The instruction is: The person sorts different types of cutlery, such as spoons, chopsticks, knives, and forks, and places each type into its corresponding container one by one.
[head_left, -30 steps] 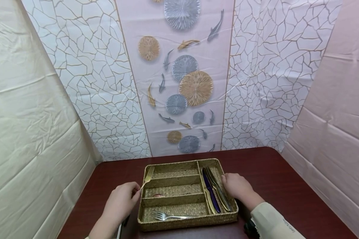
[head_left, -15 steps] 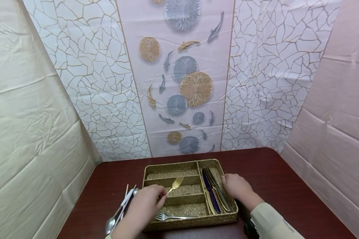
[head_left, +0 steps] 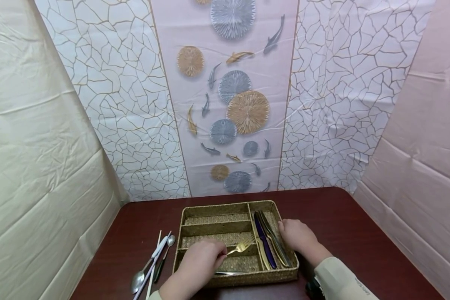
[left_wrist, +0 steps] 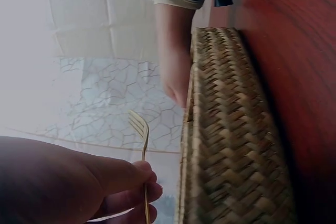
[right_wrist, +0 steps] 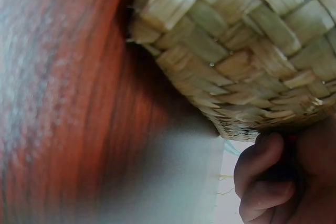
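A gold fork (head_left: 241, 247) is pinched by the handle between the thumb and fingers of my left hand (head_left: 202, 259), its tines pointing right over the front part of a woven divided tray (head_left: 215, 228). In the left wrist view the fork (left_wrist: 140, 127) stands beside the tray's wall (left_wrist: 231, 145), above the rim. On the tray's right side, my right hand (head_left: 298, 235) holds the rim; the right wrist view has its curled fingers (right_wrist: 257, 163) against the woven wall. Only the handle of a silver fork (head_left: 230, 273) shows in the front compartment, the rest hidden by my left hand.
Several table knives (head_left: 266, 237), one of them purple, lie in the tray's right compartment. Left of the tray, a large spoon (head_left: 138, 281), a small spoon with a dark handle (head_left: 165, 256) and slim white and purple handles (head_left: 153, 260) lie on the dark red table (head_left: 112, 250).
My left hand has carried the gold fork from the tray's left edge to the right and nearer the front, uncovering the cutlery on the left. The right hand stays at the rim.
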`<state>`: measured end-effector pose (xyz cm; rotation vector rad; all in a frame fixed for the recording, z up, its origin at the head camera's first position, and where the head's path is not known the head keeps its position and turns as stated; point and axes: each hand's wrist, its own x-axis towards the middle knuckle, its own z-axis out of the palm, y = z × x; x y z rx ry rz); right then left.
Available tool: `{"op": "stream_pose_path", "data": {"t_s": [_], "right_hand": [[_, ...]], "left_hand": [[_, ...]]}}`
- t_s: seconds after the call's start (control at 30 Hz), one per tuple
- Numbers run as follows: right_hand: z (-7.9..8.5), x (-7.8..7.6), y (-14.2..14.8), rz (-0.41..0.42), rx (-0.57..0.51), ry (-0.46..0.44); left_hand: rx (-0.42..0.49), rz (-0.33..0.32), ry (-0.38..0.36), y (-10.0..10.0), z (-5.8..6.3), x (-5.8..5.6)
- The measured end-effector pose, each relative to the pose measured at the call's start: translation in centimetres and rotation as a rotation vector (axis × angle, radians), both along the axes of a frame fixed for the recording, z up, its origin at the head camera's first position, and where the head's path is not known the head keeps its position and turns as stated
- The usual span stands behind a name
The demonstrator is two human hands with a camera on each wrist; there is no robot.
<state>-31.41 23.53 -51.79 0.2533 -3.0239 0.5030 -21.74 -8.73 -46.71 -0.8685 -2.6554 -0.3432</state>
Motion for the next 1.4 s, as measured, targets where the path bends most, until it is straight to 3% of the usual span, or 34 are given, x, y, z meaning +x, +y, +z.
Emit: {"op": "stream_pose_path", "data": {"t_s": [0.23, 0.57, 0.77, 1.17, 1.4], "right_hand": [[-0.1, 0.0, 0.0, 0.005, -0.006, 0.004], [-0.1, -0.1, 0.0, 0.01, -0.022, -0.001], [-0.1, -0.1, 0.1, 0.003, -0.03, -0.007], [0.1, 0.0, 0.0, 0.009, -0.022, -0.008], [0.1, 0.1, 0.2, 0.02, -0.019, 0.006]], "left_hand": [[-0.028, -0.052, -0.042, 0.2, -1.0, -0.3], [-0.087, -0.096, -0.223, -0.2, -2.2, -1.3], [-0.117, -0.097, -0.213, -0.3, -2.5, -1.6], [-0.143, -0.065, -0.317, -0.4, -3.1, -2.5], [-0.168, -0.053, -0.304, -0.3, -3.4, -2.8]]}}
